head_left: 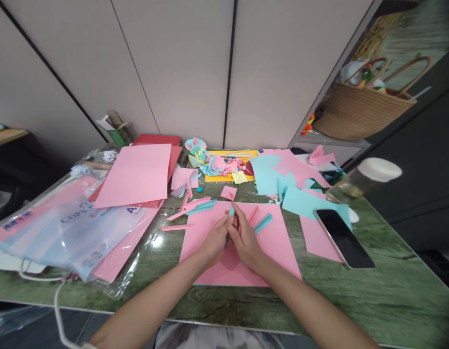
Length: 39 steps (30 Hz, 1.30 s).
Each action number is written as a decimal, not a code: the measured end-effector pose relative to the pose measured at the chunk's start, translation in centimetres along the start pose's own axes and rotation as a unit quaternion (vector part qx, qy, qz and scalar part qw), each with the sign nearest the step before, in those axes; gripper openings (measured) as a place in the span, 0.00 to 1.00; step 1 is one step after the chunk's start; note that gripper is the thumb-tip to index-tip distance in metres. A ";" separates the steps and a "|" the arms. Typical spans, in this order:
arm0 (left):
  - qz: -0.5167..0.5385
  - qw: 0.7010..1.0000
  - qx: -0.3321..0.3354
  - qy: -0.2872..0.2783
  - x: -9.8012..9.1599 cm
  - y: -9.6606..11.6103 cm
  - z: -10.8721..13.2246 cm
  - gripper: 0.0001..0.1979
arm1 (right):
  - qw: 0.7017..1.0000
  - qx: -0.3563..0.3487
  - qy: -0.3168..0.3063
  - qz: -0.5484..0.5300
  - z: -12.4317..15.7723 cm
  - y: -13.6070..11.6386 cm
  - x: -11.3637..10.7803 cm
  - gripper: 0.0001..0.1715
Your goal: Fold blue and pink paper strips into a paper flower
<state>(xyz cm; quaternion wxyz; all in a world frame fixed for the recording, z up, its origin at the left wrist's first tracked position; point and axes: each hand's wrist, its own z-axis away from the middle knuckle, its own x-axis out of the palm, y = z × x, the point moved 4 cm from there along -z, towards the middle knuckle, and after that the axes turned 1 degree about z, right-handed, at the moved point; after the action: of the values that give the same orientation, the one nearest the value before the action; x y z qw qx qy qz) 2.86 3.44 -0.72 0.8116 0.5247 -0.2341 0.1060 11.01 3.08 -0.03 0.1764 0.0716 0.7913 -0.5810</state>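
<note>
My left hand (217, 238) and my right hand (246, 238) meet above a large pink sheet of paper (279, 261). Both are closed on a narrow folded blue paper strip (232, 211), whose upper end shows between the fingers; the rest of it is hidden by them. Just right of my right hand lie a pink folded strip (252, 214) and a blue folded strip (264, 223) on the sheet. To the left of my hands are more blue folded strips (204, 207) and pink strips (177, 227). A small pink folded square (229, 193) sits beyond my fingertips.
Paper flowers (212, 166) and a yellow tray (230, 178) stand against the panel at the back. Pink sheets (137, 174) and a plastic paper bag (75, 228) cover the left side. At right are a phone (344, 238), blue paper (300, 203) and a lidded bottle (362, 179).
</note>
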 end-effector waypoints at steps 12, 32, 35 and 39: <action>-0.015 1.000 0.011 0.002 -0.3 -0.1 -0.2 0.17 | 1.000 -0.019 0.004 0.013 0.0 -0.1 -0.1 0.30; 0.001 0.996 -0.005 -0.088 0.2 0.2 -0.5 0.13 | 0.982 0.102 0.009 -0.160 -0.7 0.9 -0.8 0.24; -0.008 0.988 -0.026 -0.149 0.4 0.4 -0.3 0.13 | 0.964 0.129 0.017 -0.231 -1.6 1.7 -1.7 0.18; -0.019 0.977 -0.070 -0.199 0.3 0.2 -0.1 0.14 | 0.930 0.171 -0.046 -0.322 -2.3 2.4 -2.2 0.15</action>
<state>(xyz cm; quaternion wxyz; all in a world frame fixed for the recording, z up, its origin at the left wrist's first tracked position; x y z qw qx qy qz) 3.08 3.60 -0.38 0.7849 0.4817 -0.3883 -0.0324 13.32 6.16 -0.77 0.0013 -0.1853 0.6515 -0.7357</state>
